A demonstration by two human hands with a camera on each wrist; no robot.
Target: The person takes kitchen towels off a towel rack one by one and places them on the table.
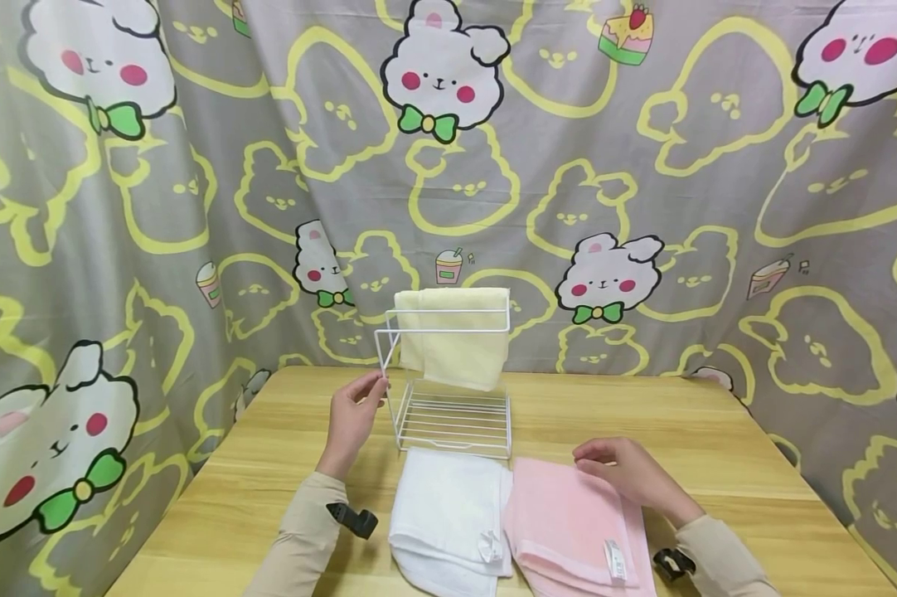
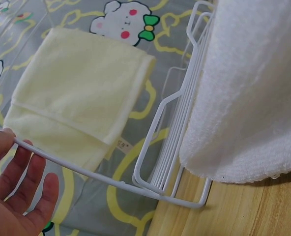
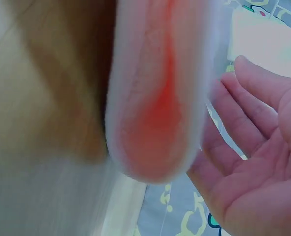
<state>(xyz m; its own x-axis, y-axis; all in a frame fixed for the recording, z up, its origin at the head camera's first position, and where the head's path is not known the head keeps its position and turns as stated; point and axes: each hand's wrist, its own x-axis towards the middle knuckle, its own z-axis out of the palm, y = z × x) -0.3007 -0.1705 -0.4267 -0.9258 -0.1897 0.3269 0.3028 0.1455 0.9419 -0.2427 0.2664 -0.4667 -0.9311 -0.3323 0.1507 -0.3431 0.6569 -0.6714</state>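
A white wire rack stands toward the back of the table, with a pale yellow towel draped over its top bars. My left hand is at the rack's left side; in the left wrist view its thumb and forefinger pinch the side wire while the other fingers stay loose. In front of the rack lies a folded white towel. Beside it to the right is a folded pink towel with a small tag. Over the pink towel's right far corner hovers my right hand, fingers relaxed, holding nothing.
The wooden table ends at a grey curtain with cartoon prints, which hangs behind and along the sides. The rack has a low wire shelf at its base, just behind the white towel. Black straps sit on both wrists.
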